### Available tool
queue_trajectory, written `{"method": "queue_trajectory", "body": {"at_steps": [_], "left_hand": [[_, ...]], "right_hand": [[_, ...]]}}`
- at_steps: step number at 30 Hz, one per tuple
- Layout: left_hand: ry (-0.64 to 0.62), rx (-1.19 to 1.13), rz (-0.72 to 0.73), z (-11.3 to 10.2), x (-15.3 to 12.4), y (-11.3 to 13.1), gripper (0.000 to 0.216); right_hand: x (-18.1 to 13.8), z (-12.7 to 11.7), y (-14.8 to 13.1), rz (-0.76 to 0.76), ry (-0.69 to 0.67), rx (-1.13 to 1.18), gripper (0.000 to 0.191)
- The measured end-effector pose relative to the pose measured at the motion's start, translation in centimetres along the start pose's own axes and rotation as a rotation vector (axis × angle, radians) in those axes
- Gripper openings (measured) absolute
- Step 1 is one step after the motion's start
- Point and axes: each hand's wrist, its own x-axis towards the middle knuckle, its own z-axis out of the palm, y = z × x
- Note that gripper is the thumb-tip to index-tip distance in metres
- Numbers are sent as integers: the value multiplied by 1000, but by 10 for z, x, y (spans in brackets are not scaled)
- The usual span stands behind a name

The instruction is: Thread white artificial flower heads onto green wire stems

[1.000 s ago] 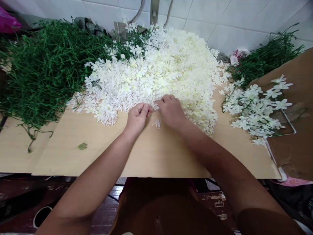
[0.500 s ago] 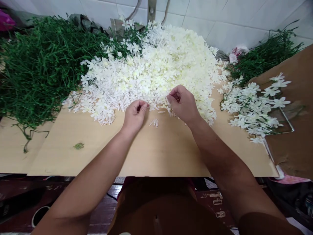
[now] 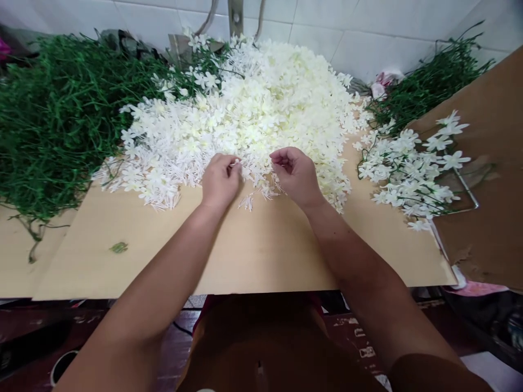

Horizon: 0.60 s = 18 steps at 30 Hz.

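Bare forearms reach over wooden board [image 3: 253,256]. Left hand [image 3: 219,181] pinches small white flower [image 3: 236,162] between fingertips at near edge of white flower heap [image 3: 261,114]. Right hand [image 3: 296,175] curled, fingertips together, grip contents unclear. Behind: green stems [image 3: 61,120], tiled wall [image 3: 368,32].

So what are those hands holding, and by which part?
The left hand pinches a small white flower at its fingertips; which part, I cannot tell. The right hand's hold is unclear.
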Motion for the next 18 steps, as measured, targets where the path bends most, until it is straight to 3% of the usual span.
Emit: {"method": "queue_trajectory", "body": {"at_steps": [6,10,15,18], "left_hand": [[88,-197,28,-4,1,-5,3],[79,-264,58,-12,-2,0,6],[48,-327,-9,-15,2,-3,10],[73,-327,-13,-14,5,-8,13]], "right_hand": [[-2,0,1,45,-27,51,13],[-6,1,-6,76,-47,70,7],[-12,-4,-18,-74,-334,-199,2],[-11,-12,-21,-163,-301,-368,8]]}}
